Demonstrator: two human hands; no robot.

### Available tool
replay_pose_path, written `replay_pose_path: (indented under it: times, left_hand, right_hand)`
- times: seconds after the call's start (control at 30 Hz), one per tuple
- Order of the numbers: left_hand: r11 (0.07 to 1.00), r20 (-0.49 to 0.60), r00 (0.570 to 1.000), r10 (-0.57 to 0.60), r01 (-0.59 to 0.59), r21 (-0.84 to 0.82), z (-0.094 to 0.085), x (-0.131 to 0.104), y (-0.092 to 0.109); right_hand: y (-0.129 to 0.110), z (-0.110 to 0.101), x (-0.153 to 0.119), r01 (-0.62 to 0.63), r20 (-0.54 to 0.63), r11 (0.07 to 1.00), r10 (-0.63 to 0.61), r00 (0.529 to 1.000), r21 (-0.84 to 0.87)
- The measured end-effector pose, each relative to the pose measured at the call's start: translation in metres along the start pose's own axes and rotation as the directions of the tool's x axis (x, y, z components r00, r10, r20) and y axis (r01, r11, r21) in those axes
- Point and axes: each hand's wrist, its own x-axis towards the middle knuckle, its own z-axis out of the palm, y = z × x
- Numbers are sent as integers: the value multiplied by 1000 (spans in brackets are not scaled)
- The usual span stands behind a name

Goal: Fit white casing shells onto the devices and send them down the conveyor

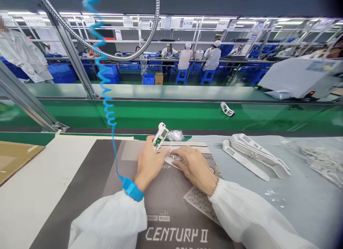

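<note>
My left hand [150, 161] is closed around a white handheld device [160, 136], held tilted up. A green circuit board and a small grey screen show in its open face. Just to the right, my right hand [194, 167] has its fingers bent over a white plastic shell [171, 160] lying on the printed cardboard [166, 195]. Small pale pieces show by those fingertips, too small to name, and the fingers hide part of the shell. Round my left wrist sits a blue wrist strap [132, 189] with a coiled blue cord [105, 84] rising from it.
White plastic shells [254, 154] lie to the right, beside a clear bag of parts [321, 158]. A crumpled clear bag [175, 135] is beyond my hands. On the green conveyor belt [160, 115] rests another device [227, 109]. A dotted sheet [202, 204] lies near my right forearm. Co-workers sit far behind.
</note>
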Motion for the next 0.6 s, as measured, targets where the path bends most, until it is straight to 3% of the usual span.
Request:
replay_pose_path:
  times: [0.07,0.17,0.27,0.37,0.6]
  left_hand:
    - [970,21,999,-35,29,242,5,-5,2]
    - [916,36,997,-65,45,398,11,-9,7]
    - [911,50,996,-70,44,410,12,-10,11]
    - [920,56,996,-73,46,388,10,-10,11]
    - [952,55,996,-67,47,302,9,-10,12]
  right_hand:
    - [5,-3,-2,-49,-47,998,51,998,28]
    - [14,-15,-10,-164,-103,984,170,980,70]
    - [15,-23,-19,-226,-78,966,237,968,128]
    - [10,-17,-28,-198,-39,969,206,978,150]
    - [10,12,-38,-84,-226,992,60,972,-99]
